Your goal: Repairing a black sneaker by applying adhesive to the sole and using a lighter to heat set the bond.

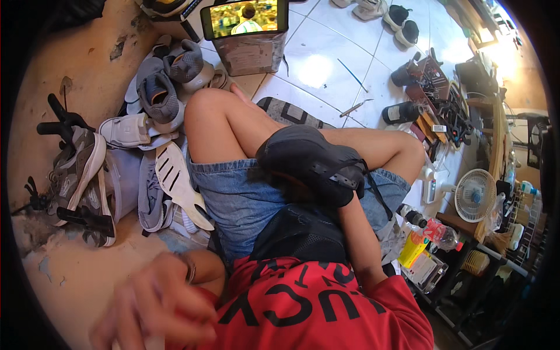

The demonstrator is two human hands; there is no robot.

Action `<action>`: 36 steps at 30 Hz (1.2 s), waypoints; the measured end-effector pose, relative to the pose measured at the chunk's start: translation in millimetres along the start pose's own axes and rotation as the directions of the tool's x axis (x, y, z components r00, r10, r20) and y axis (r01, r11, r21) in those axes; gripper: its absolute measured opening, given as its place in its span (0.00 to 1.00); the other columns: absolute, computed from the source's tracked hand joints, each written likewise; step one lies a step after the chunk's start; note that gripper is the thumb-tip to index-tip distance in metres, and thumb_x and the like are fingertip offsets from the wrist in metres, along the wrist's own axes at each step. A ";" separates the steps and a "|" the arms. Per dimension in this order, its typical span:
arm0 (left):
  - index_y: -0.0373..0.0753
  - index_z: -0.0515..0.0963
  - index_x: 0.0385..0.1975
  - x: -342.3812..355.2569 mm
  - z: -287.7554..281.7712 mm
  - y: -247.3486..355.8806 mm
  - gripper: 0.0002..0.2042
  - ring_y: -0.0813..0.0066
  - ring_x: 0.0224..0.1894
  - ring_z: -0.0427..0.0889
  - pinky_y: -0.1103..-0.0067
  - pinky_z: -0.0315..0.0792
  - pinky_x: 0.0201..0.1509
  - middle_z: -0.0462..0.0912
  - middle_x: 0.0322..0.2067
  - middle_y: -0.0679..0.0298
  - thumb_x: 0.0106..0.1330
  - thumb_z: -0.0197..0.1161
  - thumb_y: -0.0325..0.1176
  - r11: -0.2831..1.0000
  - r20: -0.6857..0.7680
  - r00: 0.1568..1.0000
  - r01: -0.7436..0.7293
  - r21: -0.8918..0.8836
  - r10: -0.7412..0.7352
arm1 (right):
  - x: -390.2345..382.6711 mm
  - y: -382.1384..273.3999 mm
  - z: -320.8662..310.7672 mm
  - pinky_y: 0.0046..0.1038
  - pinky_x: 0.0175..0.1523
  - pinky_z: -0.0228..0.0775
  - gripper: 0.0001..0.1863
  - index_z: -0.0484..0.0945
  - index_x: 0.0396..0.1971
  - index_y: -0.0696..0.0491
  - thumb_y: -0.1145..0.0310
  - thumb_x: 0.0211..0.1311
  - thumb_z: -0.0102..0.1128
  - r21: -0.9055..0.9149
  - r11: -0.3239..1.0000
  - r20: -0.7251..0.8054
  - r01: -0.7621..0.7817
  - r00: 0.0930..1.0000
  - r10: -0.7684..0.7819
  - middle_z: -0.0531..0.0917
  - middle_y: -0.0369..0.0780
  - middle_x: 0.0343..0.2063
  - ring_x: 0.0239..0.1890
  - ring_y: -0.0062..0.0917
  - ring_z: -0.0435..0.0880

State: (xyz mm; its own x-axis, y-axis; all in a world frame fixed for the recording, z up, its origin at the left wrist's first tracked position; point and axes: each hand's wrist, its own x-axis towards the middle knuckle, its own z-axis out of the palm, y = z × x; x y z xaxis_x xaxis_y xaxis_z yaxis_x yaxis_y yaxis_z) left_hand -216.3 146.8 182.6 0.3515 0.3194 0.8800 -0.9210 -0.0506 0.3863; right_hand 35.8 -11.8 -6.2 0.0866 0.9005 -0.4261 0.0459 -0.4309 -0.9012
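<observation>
A black shoe with a dangling lace lies across my lap, over my bare legs. My right forearm runs up into its opening, so my right hand is hidden inside and holds the shoe from within. At the lower left, close to the camera, my left hand is raised with bent fingers, apart from the shoe. Motion blurs it, and whether anything is between the fingers cannot be made out. Below the shoe, a black mesh piece lies against my red shirt.
Grey shoes and a white sole-shaped piece pile up at my left, beside clamped shoes. Ahead, a phone plays video on a wrapped box. An awl-like tool lies on tiles. Right: a fan and bottles.
</observation>
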 end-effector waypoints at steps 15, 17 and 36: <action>0.46 0.77 0.52 53.0 23.4 -23.9 0.14 0.80 0.24 0.78 0.68 0.87 0.39 0.79 0.27 0.68 0.69 0.53 0.28 0.918 0.341 0.939 0.101 -0.384 0.039 | 7.1 -11.9 5.8 0.32 0.74 0.53 0.24 0.69 0.65 0.53 0.62 0.72 0.52 -0.102 0.990 -0.244 -0.098 0.967 0.071 0.71 0.45 0.64 0.68 0.33 0.66; 0.45 0.77 0.51 50.6 13.1 -19.0 0.13 0.80 0.25 0.79 0.67 0.87 0.40 0.78 0.27 0.68 0.69 0.53 0.28 0.924 0.375 0.927 0.127 -0.360 0.019 | 2.0 -9.6 1.5 0.32 0.74 0.53 0.24 0.69 0.65 0.53 0.62 0.72 0.52 -0.098 0.990 -0.262 -0.102 0.962 0.074 0.71 0.45 0.64 0.68 0.33 0.66; 0.33 0.79 0.40 -82.9 -46.2 -177.7 0.28 0.74 0.38 0.80 0.78 0.73 0.47 0.85 0.39 0.54 0.79 0.36 0.50 0.513 -0.517 0.345 0.829 -0.223 -0.783 | 2.7 24.7 8.6 0.33 0.74 0.53 0.24 0.69 0.65 0.52 0.62 0.72 0.52 -0.103 0.986 -0.089 -0.130 0.989 0.121 0.71 0.45 0.64 0.68 0.34 0.66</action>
State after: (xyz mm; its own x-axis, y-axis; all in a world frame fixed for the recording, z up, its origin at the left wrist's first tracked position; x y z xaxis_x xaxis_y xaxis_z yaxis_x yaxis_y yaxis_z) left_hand -89.5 173.0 28.2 0.7557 0.6394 -0.1419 -0.2179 0.4498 0.8662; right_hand 28.6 -19.5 -30.3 0.1800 0.8327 -0.5237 0.1363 -0.5484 -0.8250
